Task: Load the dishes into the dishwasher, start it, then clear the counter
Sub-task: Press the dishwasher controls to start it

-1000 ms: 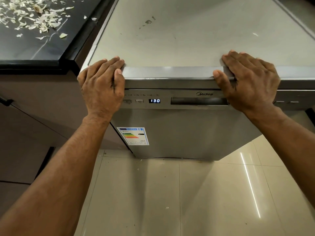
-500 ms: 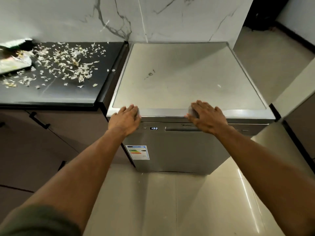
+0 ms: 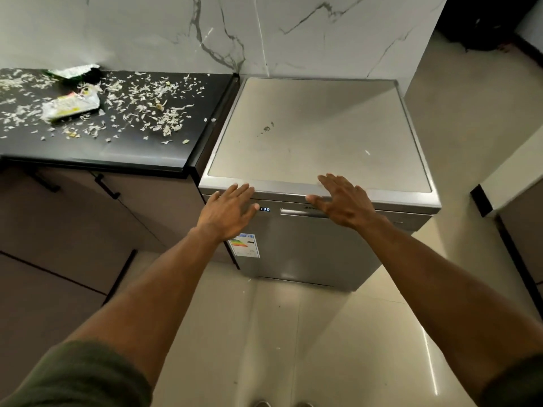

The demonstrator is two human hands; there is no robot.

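Black desk (image 3: 141,154) at the left is carrying flaky scraps (image 3: 152,113) and a crumpled wrapper (image 3: 70,105). I'm judging them light and scatter-prone, so better swept than pinched. Just right of it, the dishwasher (image 3: 317,136) is standing with its door closed. My left grip (image 3: 227,211) is hovering wide and empty at its front edge. The display (image 3: 264,209) is reading 130, and the energy label (image 3: 244,245) is too small to read. My right grip (image 3: 345,202), equally wide, is hiding the brand above the handle (image 3: 296,212).
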